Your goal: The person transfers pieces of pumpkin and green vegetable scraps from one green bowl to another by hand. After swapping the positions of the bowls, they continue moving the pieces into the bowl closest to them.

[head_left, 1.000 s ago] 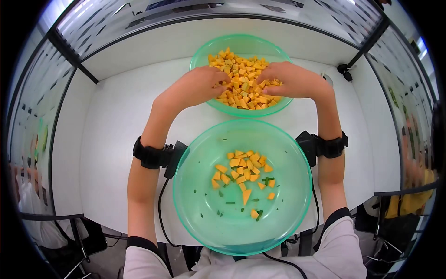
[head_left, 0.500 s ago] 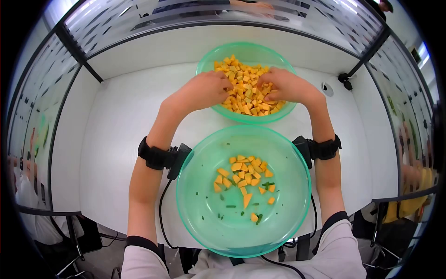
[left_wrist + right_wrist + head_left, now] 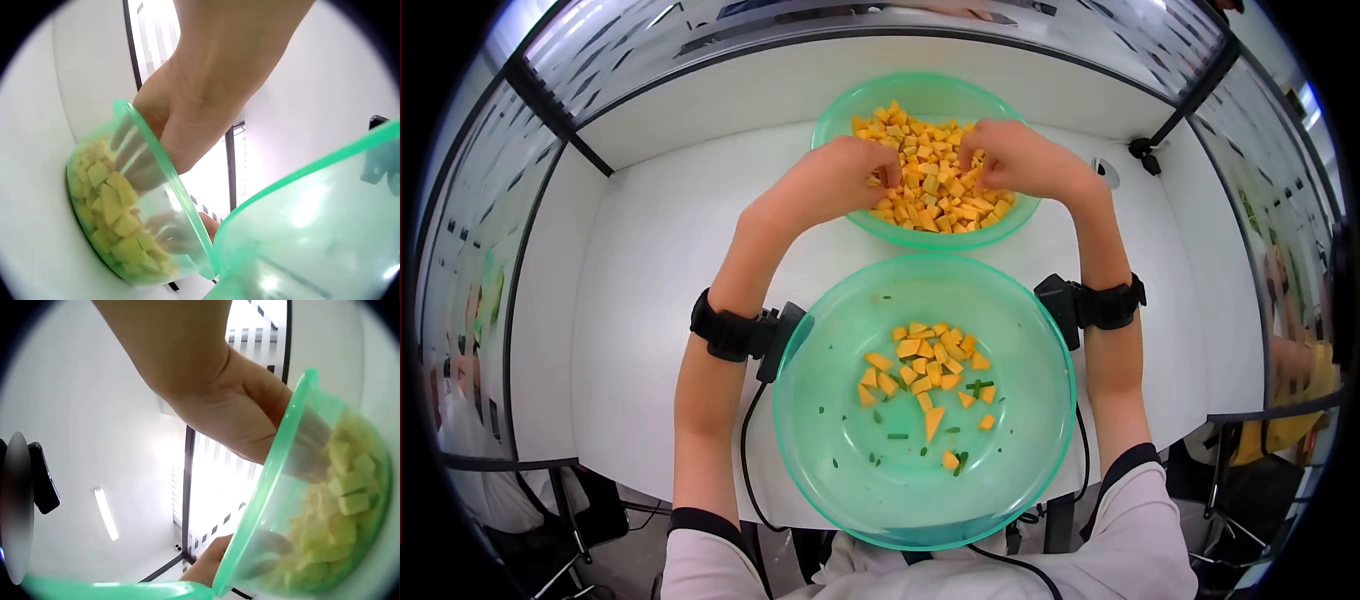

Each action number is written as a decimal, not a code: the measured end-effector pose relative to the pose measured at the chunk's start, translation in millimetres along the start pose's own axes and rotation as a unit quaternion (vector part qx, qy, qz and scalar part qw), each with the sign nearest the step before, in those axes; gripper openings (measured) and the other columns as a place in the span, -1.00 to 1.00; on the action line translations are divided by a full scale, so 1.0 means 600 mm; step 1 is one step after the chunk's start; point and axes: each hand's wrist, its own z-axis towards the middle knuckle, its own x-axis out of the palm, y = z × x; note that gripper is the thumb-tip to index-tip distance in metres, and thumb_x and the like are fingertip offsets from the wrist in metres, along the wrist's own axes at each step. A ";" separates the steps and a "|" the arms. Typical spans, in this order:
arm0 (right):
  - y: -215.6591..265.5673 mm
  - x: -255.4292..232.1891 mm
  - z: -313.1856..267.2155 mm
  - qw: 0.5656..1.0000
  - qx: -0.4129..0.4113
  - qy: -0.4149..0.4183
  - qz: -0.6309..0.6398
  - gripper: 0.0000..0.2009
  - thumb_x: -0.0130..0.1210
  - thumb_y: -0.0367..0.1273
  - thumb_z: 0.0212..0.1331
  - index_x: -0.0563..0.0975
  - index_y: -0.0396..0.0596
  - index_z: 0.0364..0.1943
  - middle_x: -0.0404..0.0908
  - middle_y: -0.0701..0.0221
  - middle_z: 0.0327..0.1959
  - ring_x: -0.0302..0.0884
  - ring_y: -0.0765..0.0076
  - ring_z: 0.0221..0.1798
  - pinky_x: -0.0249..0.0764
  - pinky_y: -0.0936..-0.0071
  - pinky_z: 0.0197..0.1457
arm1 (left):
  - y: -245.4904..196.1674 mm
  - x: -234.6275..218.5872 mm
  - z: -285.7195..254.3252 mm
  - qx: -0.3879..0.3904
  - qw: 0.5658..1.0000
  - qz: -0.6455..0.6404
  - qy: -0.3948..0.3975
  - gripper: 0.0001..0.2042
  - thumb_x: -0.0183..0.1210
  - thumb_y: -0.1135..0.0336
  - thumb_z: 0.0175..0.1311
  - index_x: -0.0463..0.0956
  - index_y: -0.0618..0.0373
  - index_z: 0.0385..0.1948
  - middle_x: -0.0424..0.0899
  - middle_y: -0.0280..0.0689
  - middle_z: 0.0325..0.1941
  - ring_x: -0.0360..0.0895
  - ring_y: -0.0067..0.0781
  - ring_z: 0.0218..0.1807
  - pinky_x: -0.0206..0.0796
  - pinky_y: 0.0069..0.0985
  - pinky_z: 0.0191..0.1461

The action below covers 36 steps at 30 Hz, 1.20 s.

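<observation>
A green translucent bowl [image 3: 832,128] at the back holds a heap of orange pumpkin-like cubes [image 3: 925,150]. My left hand [image 3: 845,175] reaches over its left side, fingers loosely bent down at the cubes. From the right, my right hand [image 3: 1020,160] dips in likewise, its fingertips among the pieces. Through the bowl wall, the left wrist view shows the left fingers [image 3: 128,153] spread above the cubes. Nearer me stands a larger green bowl [image 3: 820,490], with a smaller lot of orange pieces [image 3: 920,350] and green bits [image 3: 898,436] on its bottom.
Both bowls stand on a white table [image 3: 650,300] enclosed by low white partitions with striped glass [image 3: 800,25]. Black wrist cameras on straps [image 3: 735,335] flank the near bowl's rim, their cables [image 3: 746,450] hanging down beside it. A round cable hole [image 3: 1106,172] lies at the back right.
The right hand has shifted slightly up and its fingers have drawn in more over the cubes. The left hand's fingers have bent further down. The near bowl's contents look unchanged.
</observation>
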 end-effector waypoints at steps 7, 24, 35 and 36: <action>0.042 -0.036 -0.004 0.992 -0.049 -0.007 0.116 -0.87 0.15 -0.57 0.02 0.53 -0.14 -0.32 0.63 0.40 -0.36 0.62 0.43 -0.30 0.51 0.49 -0.23 | 0.003 0.003 0.002 -0.015 1.000 0.008 0.001 -0.87 0.19 0.45 0.10 0.60 0.21 -0.30 0.65 -0.22 -0.33 0.56 -0.27 -0.26 0.41 -0.42 -0.11; 0.071 -0.058 -0.023 0.981 -0.091 0.112 0.131 -0.83 0.15 -0.36 0.19 0.52 -0.18 -0.24 0.65 0.38 -0.33 0.63 0.39 -0.26 0.55 0.48 -0.12 | -0.009 -0.009 0.000 -0.041 0.998 0.007 0.035 -0.86 0.18 0.34 0.19 0.51 0.23 -0.34 0.62 -0.18 -0.35 0.52 -0.26 -0.31 0.36 -0.41 -0.18; 0.037 -0.002 0.008 0.993 -0.113 0.006 0.027 -0.85 0.15 -0.46 0.11 0.54 -0.13 -0.22 0.57 0.34 -0.21 0.52 0.25 -0.16 0.47 0.35 -0.07 | -0.035 -0.068 -0.023 0.262 0.924 -0.220 0.170 -0.79 0.33 0.30 0.09 0.61 0.18 -0.29 0.67 -0.33 -0.26 0.55 -0.40 -0.18 0.36 -0.46 -0.01; 0.036 0.000 0.009 0.993 -0.120 0.009 0.023 -0.84 0.15 -0.46 0.10 0.55 -0.12 -0.21 0.56 0.34 -0.21 0.51 0.23 -0.13 0.46 0.34 -0.03 | -0.037 -0.065 -0.023 0.238 0.931 -0.214 0.176 -0.79 0.32 0.30 0.09 0.61 0.18 -0.28 0.67 -0.32 -0.25 0.55 -0.40 -0.17 0.36 -0.46 -0.01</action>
